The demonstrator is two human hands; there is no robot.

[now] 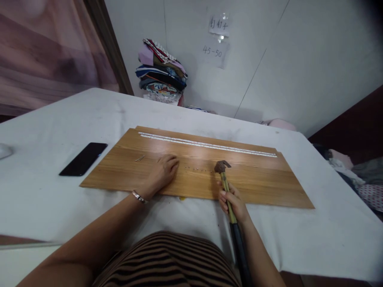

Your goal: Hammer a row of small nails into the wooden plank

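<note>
A long wooden board (257,179) lies on a white-covered table. My right hand (232,201) is wrapped round the shaft of a hammer (222,167); its rusty head rests on the board at the right end of a short row of nail heads (196,170). My left hand (163,171) lies on the board left of that row, fingers curled together with the tips toward the nails; what they pinch, if anything, is hidden. Loose nails (140,158) lie further left on the board.
A black phone (83,158) lies on the table left of the board. A white strip (206,143) runs along the board's far edge. A stack of folded cloths (161,71) stands against the wall behind. The white table (329,231) ends near my body.
</note>
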